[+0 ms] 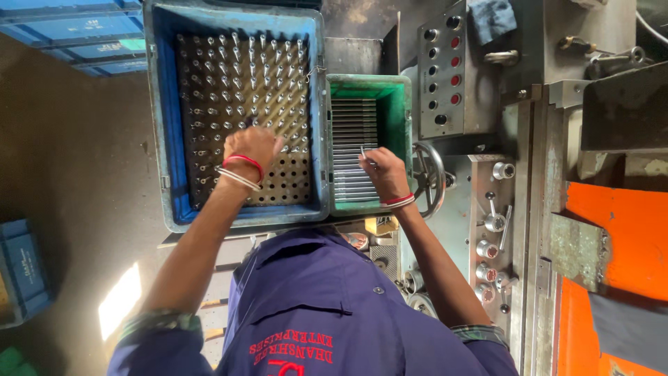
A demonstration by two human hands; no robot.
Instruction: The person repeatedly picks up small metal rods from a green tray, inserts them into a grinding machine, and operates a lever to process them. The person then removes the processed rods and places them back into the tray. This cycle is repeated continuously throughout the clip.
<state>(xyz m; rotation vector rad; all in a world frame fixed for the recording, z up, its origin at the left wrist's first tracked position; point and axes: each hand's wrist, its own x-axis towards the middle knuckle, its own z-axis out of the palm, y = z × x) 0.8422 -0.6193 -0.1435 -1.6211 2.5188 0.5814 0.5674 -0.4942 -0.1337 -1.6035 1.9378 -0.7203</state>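
My left hand [252,147], with red and white bangles at the wrist, reaches down into a black perforated tray [292,182] that holds several upright metal pins [240,73]. Its fingers curl among the pins and what they grip is hidden. The tray lies inside a blue plastic crate [158,118]. My right hand [384,175] is over a green bin [399,104] filled with several metal rods [351,118] laid side by side, and pinches one thin metal rod [364,154] at the fingertips.
A grey machine stands to the right, with a button panel [442,69], a handwheel [431,177] next to my right wrist and small levers [494,221]. Orange machine parts [616,223] sit at the far right. Blue crates [76,31] are stacked at the upper left.
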